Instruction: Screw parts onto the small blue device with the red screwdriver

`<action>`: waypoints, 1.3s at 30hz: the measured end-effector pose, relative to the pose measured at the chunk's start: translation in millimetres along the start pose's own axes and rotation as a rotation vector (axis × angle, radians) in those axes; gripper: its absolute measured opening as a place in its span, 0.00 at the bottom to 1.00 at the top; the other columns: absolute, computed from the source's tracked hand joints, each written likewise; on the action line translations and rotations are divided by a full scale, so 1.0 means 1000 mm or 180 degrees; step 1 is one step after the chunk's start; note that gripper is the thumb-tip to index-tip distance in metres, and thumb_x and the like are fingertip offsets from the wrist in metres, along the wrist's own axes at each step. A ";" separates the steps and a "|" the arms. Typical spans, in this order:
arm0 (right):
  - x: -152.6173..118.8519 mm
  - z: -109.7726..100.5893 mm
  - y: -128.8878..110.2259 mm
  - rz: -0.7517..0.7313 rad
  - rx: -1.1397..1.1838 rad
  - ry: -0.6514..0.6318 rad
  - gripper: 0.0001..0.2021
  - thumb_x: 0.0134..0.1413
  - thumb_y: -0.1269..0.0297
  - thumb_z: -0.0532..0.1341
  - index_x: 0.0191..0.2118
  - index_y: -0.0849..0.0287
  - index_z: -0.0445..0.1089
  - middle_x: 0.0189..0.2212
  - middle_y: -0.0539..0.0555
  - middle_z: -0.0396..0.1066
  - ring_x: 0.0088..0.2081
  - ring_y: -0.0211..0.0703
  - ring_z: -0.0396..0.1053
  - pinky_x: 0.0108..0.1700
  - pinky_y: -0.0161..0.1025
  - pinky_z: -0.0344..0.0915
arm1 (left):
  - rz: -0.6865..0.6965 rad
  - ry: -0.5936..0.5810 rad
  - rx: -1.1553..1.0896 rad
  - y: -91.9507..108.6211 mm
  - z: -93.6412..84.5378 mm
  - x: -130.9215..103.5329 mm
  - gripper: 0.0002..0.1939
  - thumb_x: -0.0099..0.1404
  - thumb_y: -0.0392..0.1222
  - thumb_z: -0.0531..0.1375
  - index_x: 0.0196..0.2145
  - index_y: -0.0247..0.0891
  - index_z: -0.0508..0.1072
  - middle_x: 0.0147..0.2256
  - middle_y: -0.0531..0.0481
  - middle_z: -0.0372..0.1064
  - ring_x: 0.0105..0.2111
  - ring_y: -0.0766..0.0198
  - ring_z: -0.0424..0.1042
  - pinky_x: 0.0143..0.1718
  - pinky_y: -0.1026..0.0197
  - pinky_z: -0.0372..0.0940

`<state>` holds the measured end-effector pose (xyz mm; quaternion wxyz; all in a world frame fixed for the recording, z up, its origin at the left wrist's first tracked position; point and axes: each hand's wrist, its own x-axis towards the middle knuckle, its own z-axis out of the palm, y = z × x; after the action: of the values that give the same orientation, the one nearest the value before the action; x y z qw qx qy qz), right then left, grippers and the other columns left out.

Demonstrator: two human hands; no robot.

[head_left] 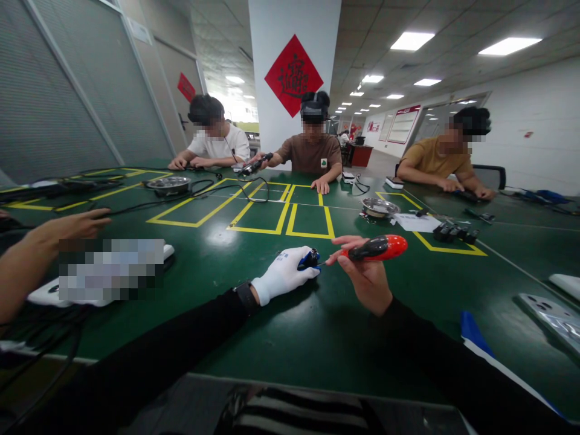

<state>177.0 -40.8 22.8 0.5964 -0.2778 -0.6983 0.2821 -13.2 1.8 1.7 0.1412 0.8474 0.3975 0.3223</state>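
My left hand (286,273) wears a white glove with blue on the finger side, and its fingers are closed around a small black part (312,258) with a metal top. In my bare right hand (369,283) lies a screwdriver (379,248) with a red and black handle, held nearly level. Its thin shaft points left at the black part. The tip is close to the part, but whether it touches is hidden by the gloved fingers. Both hands are just above the green table (272,338).
Steel bowls (379,208) (167,185) stand farther back. Several black parts (453,232) lie right, beside white paper (415,222). A blue and white glove (478,338) and a phone (555,317) are near right. A co-worker's hand (75,232) reaches in left, above a white device (45,294).
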 end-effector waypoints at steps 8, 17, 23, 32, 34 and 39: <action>0.003 0.002 -0.005 0.0204 0.0328 -0.0026 0.09 0.55 0.65 0.61 0.33 0.54 0.58 0.30 0.49 0.71 0.30 0.40 0.71 0.39 0.45 0.69 | -0.0083 -0.0032 0.0035 -0.001 -0.001 0.001 0.09 0.59 0.46 0.58 0.35 0.39 0.69 0.33 0.51 0.69 0.34 0.61 0.68 0.35 0.61 0.62; 0.006 0.001 0.005 0.0575 0.1141 0.0154 0.14 0.56 0.66 0.59 0.48 0.50 0.59 0.33 0.45 0.63 0.30 0.35 0.68 0.47 0.47 0.67 | -0.0060 -0.0036 0.0042 0.000 -0.001 0.001 0.10 0.59 0.46 0.58 0.36 0.39 0.69 0.34 0.51 0.69 0.34 0.61 0.68 0.36 0.61 0.62; 0.008 -0.003 0.001 0.0330 0.0163 0.0241 0.07 0.54 0.65 0.60 0.41 0.54 0.66 0.43 0.53 0.66 0.45 0.44 0.68 0.52 0.50 0.63 | -0.0096 0.0016 0.0012 -0.001 0.000 0.001 0.10 0.59 0.46 0.59 0.36 0.39 0.69 0.33 0.51 0.69 0.34 0.60 0.69 0.36 0.60 0.62; 0.003 -0.003 0.003 0.0419 -0.0232 0.0369 0.07 0.54 0.62 0.61 0.36 0.57 0.63 0.29 0.50 0.72 0.25 0.38 0.69 0.32 0.41 0.68 | -0.0126 0.0002 0.0003 -0.003 0.001 0.002 0.13 0.58 0.47 0.60 0.39 0.39 0.70 0.37 0.50 0.71 0.37 0.59 0.70 0.39 0.59 0.64; 0.003 -0.001 0.002 0.0526 -0.0034 0.0384 0.07 0.56 0.61 0.60 0.36 0.57 0.62 0.29 0.50 0.73 0.26 0.39 0.71 0.33 0.41 0.68 | -0.0134 -0.0036 -0.0023 -0.005 0.002 0.002 0.15 0.56 0.47 0.61 0.40 0.39 0.71 0.38 0.49 0.71 0.39 0.57 0.70 0.42 0.58 0.64; 0.003 0.001 -0.001 0.0572 -0.0024 0.0514 0.08 0.56 0.60 0.60 0.35 0.58 0.62 0.29 0.51 0.73 0.28 0.40 0.72 0.35 0.41 0.69 | -0.0108 -0.0048 -0.0061 -0.012 0.005 0.002 0.21 0.54 0.47 0.64 0.45 0.40 0.71 0.43 0.47 0.71 0.44 0.55 0.69 0.48 0.56 0.62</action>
<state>175.3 -39.9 25.6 0.6219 -0.3632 -0.6214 0.3085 -15.9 11.1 -7.1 0.1578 0.8416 0.4076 0.3173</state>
